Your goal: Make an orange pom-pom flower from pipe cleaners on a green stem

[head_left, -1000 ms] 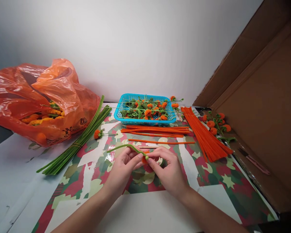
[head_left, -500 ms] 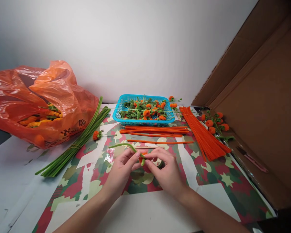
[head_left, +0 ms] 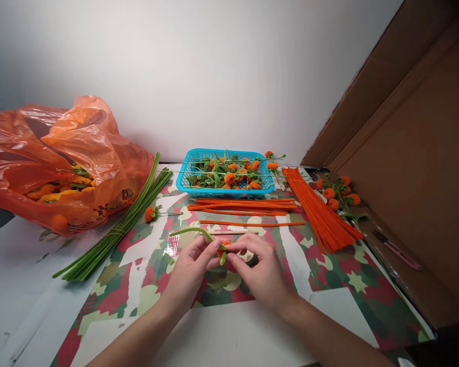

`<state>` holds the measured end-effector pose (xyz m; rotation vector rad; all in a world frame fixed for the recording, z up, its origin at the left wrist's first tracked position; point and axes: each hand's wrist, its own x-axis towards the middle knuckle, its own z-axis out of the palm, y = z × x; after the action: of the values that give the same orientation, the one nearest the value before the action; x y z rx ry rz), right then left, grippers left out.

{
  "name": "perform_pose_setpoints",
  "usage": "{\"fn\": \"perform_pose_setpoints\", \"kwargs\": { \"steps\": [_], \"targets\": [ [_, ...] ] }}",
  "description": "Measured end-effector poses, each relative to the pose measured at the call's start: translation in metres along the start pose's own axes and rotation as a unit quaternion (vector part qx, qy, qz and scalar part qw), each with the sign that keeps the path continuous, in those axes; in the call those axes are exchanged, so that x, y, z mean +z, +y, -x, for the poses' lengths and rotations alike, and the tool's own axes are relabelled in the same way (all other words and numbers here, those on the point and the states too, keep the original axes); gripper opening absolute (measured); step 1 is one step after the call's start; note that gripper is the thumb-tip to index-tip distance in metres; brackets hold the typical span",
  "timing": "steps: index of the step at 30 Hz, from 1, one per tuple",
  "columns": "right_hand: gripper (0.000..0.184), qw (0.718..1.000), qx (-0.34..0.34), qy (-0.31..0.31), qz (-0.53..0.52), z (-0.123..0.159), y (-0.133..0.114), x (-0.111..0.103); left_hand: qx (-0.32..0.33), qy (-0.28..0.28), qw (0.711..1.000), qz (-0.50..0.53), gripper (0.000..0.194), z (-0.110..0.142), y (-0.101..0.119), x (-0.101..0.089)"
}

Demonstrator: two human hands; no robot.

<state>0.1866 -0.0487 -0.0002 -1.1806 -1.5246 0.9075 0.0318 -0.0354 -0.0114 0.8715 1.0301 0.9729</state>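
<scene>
Both hands meet over the middle of the patterned table cover. My left hand (head_left: 196,260) is closed, its thumb and fingers pinching a green pipe cleaner (head_left: 191,230) whose long free end bends out to the left. My right hand (head_left: 258,262) is closed on the same small piece from the right side. Between the fingertips shows a bit of orange fuzzy pumpkin (head_left: 226,243), mostly covered by the fingers, with a short green end pointing down. Behind the hands lie a thin wooden stick (head_left: 233,232) and a single orange pipe cleaner (head_left: 252,223).
A blue basket (head_left: 225,193) holds small orange pumpkins and green pieces. Orange pipe cleaners (head_left: 321,209) lie right, a green bundle (head_left: 117,232) left, beside an orange plastic bag (head_left: 110,153). A pink-handled knife (head_left: 400,252) rests near the cardboard (head_left: 405,168) on the right.
The hands stay nearly in place. The short green end below the fingertips has shifted slightly, and the whole view has moved a little.
</scene>
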Motion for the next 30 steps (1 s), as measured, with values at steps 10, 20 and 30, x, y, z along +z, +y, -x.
{"fn": "perform_pose_setpoints", "kwargs": {
  "steps": [10,20,30],
  "targets": [
    [0.021,1.0,-0.012,0.005,0.0,0.0,0.0,0.0,-0.007,0.005,1.0,0.03,0.028,0.001,0.003,0.003],
    [0.021,1.0,-0.006,0.015,-0.012,0.0,-0.003,-0.001,-0.008,0.022,0.999,0.034,0.029,0.002,0.003,0.004],
    [0.025,0.998,0.055,-0.001,-0.027,-0.003,0.0,-0.004,0.052,-0.016,0.998,-0.029,0.024,0.003,0.01,0.01]
  ]
}}
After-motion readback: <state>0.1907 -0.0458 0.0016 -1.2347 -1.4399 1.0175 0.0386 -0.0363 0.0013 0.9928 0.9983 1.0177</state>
